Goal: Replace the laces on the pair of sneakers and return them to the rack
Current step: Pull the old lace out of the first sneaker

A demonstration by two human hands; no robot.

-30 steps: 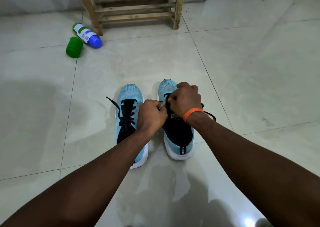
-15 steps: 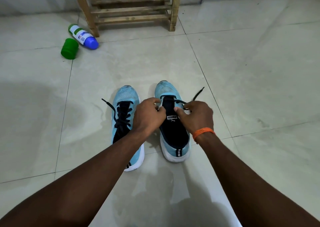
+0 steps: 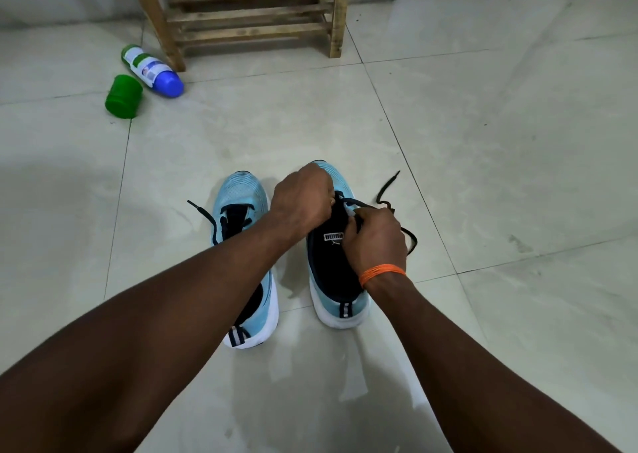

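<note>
left hand (image 3: 300, 204), right hand (image 3: 376, 242) pinch lace (image 3: 362, 205) atop sneaker (image 3: 340, 304)

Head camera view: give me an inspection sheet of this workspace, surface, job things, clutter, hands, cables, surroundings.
Surface: glossy pale tiled floor, faint smudges.
Job's things: laced sneaker and other sneaker side by side, toes toward wooden rack; black lace only through the other sneaker's front eyelets, one end loose on the floor.
Clutter: bottle lying on its side, green cap beside it.
Hands: left hand grips the lace at the front eyelets; right hand pinches it nearby.
Cables: nothing seen.
Surroundings: wall behind the rack.
</note>
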